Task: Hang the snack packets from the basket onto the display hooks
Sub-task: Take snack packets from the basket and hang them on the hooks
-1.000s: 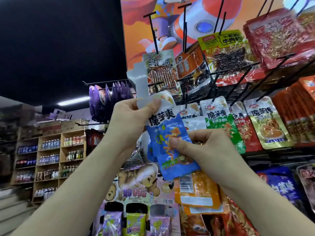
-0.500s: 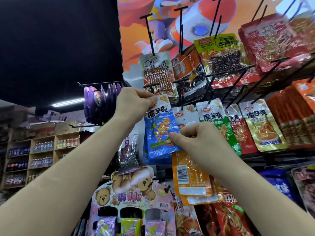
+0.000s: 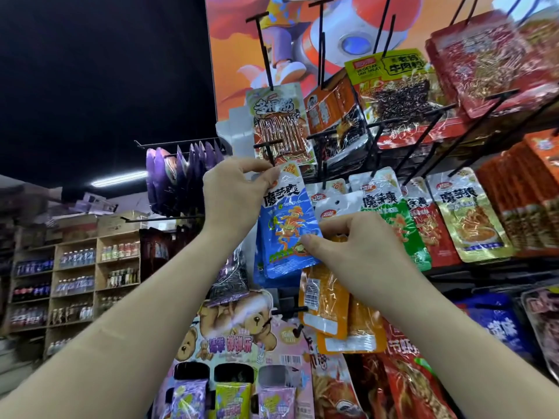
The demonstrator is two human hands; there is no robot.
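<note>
Head view: both forearms reach upward to a wall rack of hanging snacks.

1. The left hand [image 3: 233, 198] holds the blue snack packet [image 3: 287, 234] at its top left corner. The grip is clamped on the white header, with thumb and forefinger pinching the film.
2. The right hand [image 3: 360, 252] holds the same packet at its lower right edge, at 4 o'clock from the packet's centre. This grip is also clamped on the packet, with the thumb tip on the printed face and the other fingers curled.
3. The packet is off the rack face, held near upright between the two hands, printed side toward the camera.
4. The display hook [image 3: 267, 149], black with a T-shaped tip, lies at 11 o'clock from the packet header, and its tip is just beside the packet's top edge. Whether the header is threaded on the hook cannot be told, because the left fingers cover that point.

Surroundings:
- The green packet [image 3: 390, 225] and the yellow packet [image 3: 465, 216] hang at 3 o'clock from the blue one.
- The orange packets [image 3: 323, 300] hang at 5 o'clock, below the right hand.
- The bear display card [image 3: 236, 328] sits at 6 o'clock.
- The purple packets [image 3: 178, 176] hang at 9 o'clock.
- The bottle shelves [image 3: 75, 267] stand well apart at 8 o'clock.
</note>
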